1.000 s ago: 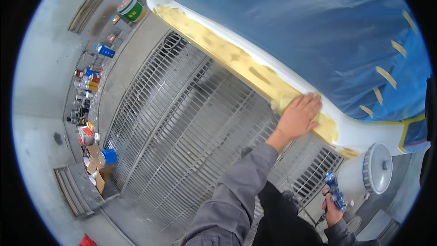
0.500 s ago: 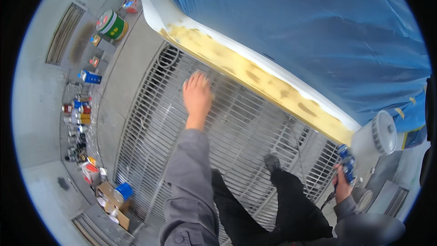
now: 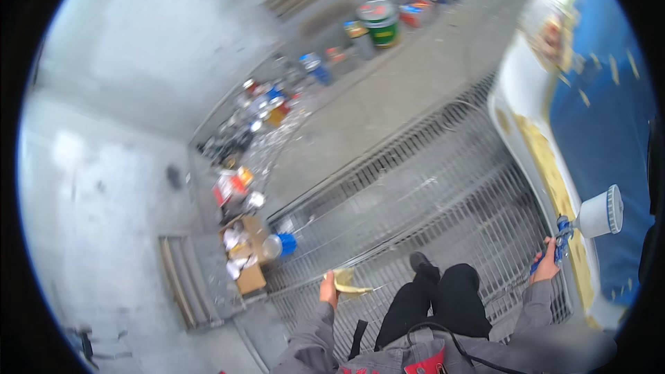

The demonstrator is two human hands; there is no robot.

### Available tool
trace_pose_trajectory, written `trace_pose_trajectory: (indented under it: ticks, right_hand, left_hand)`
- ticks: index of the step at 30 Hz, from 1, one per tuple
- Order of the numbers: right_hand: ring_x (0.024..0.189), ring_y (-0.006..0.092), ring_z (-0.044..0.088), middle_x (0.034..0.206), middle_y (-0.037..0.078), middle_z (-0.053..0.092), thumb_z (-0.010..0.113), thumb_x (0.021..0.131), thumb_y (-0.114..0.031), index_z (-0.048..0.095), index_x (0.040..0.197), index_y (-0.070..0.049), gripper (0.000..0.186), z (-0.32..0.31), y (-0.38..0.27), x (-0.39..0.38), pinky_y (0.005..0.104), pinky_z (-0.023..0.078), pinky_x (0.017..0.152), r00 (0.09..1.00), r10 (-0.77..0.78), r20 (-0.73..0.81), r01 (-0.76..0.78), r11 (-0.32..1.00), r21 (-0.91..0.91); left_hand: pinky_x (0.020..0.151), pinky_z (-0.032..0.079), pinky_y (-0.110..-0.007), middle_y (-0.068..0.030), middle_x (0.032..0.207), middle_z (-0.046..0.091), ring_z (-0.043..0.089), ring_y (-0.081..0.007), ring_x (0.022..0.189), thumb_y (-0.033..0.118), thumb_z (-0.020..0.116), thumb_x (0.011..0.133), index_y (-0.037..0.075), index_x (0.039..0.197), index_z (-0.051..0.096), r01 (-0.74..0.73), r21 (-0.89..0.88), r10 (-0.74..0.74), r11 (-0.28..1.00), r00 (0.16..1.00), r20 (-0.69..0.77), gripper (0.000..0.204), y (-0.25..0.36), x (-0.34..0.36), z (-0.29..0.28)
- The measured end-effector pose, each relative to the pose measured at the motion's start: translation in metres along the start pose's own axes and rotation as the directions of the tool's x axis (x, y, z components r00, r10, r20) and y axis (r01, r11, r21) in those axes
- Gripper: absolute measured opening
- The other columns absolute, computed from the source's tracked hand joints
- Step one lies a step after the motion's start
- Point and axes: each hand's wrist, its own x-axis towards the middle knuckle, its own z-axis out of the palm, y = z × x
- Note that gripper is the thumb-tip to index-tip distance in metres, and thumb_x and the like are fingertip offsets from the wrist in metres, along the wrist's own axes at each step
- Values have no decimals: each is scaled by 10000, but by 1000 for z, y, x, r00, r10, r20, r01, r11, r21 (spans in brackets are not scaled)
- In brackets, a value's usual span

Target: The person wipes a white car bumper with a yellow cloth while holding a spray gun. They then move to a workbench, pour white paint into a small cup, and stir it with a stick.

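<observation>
My right hand [image 3: 546, 263] is closed around the grip of a blue spray gun [image 3: 565, 235] with a white paint cup [image 3: 600, 213], held close in front of the car panel. My left hand [image 3: 329, 291], low over the floor grating, pinches a thin, crumpled yellow cloth [image 3: 352, 282]. At the right stands the white car panel [image 3: 521, 90], its lower band patched with yellow [image 3: 544, 159]. Blue masking film [image 3: 596, 125] covers the area beside and above it.
Metal grating [image 3: 443, 215] lies under my feet. Along the wall stand a green bucket [image 3: 379, 24], a blue can [image 3: 316, 68], and several bottles and cans. A cardboard box [image 3: 251, 280] and a blue-and-clear container [image 3: 287, 244] are at the left. A hose runs near my right side.
My view has swung left, toward the wall and box. My left hand, earlier near the yellow band, is away from it with a yellow cloth showing. The right hand still holds the spray gun.
</observation>
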Motion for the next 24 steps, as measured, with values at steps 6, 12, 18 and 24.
trace_pose_trajectory:
  ticks: [6,12,18,24]
  right_hand:
    - [631,32,516,1209,-8,722,627,1089,-291,666,1260,-118,246,215,-106,-164,199,415,538,928,-103,357,40,983,178]
    - [645,18,498,1161,-21,724,612,1097,-291,674,1329,-93,311,418,-146,-268,196,412,553,790,-296,537,192,951,242]
    - [670,2,486,1071,-26,726,669,1064,-227,686,1317,-71,298,623,-130,-362,195,395,574,604,-390,695,580,813,-48]
    - [757,70,569,1076,47,735,680,1043,-150,710,1259,0,264,814,-137,-475,262,482,668,286,-528,800,844,534,50]
  left_hand:
    - [999,566,-442,-144,1257,734,715,-287,1159,490,411,1133,4,1337,619,-122,-266,129,956,992,11,567,158,-34,-110]
    - [765,536,-346,-53,879,647,630,-178,799,551,324,1131,10,1178,717,-238,-80,238,968,971,-7,670,265,40,-136]
    - [913,564,-410,-129,1159,680,672,-242,1013,645,444,1069,35,1382,601,-61,-345,-69,937,933,-353,703,234,204,-276]
    - [1080,528,-498,-161,1354,656,647,-319,1252,378,562,1042,24,1401,541,-161,-782,-64,602,966,-249,505,362,245,-378]
